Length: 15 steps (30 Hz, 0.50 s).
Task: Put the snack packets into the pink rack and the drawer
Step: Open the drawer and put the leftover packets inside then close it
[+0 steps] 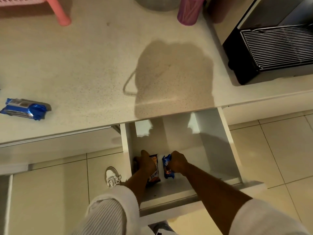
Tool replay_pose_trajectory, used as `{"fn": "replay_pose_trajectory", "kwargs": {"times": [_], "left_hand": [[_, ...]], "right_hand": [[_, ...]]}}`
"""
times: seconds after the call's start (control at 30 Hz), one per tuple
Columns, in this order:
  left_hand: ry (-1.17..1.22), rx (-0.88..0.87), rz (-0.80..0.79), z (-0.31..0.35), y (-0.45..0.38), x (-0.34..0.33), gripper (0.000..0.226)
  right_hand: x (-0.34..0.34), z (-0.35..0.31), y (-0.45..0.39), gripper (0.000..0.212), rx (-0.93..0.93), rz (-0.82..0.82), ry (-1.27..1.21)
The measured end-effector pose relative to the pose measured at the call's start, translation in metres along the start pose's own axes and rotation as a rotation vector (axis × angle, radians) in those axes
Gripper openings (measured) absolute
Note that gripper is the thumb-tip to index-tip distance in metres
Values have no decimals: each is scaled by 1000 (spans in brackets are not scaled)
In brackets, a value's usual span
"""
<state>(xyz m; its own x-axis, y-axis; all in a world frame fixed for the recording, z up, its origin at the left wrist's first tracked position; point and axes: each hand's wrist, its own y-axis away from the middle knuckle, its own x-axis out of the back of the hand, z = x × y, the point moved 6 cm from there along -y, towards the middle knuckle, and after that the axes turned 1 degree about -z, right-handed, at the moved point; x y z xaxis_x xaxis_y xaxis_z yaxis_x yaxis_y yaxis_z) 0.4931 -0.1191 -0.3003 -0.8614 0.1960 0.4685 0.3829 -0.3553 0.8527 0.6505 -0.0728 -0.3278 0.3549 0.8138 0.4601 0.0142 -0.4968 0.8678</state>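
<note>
My left hand [146, 164] grips the orange packet [154, 173], my right hand [177, 162] the blue packet [166, 167], seating both upright at the drawer [220, 141]'s 7 o'clock corner to save room.

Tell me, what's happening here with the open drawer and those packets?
A person is putting snack packets away. Both hands are down in the open drawer: the left hand holds a brown packet, the right hand grips a blue packet beside it. Another blue packet lies on the counter, not yet stored. A leg of the pink rack shows at the top left.
</note>
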Motion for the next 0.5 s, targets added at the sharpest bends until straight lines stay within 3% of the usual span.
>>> {"fn": "replay_pose_trajectory", "kwargs": {"times": [0.03, 0.13, 0.17, 0.27, 0.37, 0.5], "left_hand": [[115, 64, 16, -5, -1, -6, 56], [104, -23, 105, -4, -2, -9, 58], [5, -49, 118, -2, -1, -7, 58], [-645, -194, 52, 7, 0, -13, 59], [-793, -320, 192, 20, 10, -2, 85], [-878, -521, 222, 31, 16, -2, 82]], "right_hand": [[-1, 1, 0, 45, -5, 10, -15], [-2, 2, -1, 51, -13, 37, -37], [-2, 2, -2, 53, -14, 39, -41], [-6, 4, -3, 57, -13, 29, -42], [-8, 4, -6, 55, 9, 26, -32], [-9, 1, -5, 60, 45, 29, -34]]}}
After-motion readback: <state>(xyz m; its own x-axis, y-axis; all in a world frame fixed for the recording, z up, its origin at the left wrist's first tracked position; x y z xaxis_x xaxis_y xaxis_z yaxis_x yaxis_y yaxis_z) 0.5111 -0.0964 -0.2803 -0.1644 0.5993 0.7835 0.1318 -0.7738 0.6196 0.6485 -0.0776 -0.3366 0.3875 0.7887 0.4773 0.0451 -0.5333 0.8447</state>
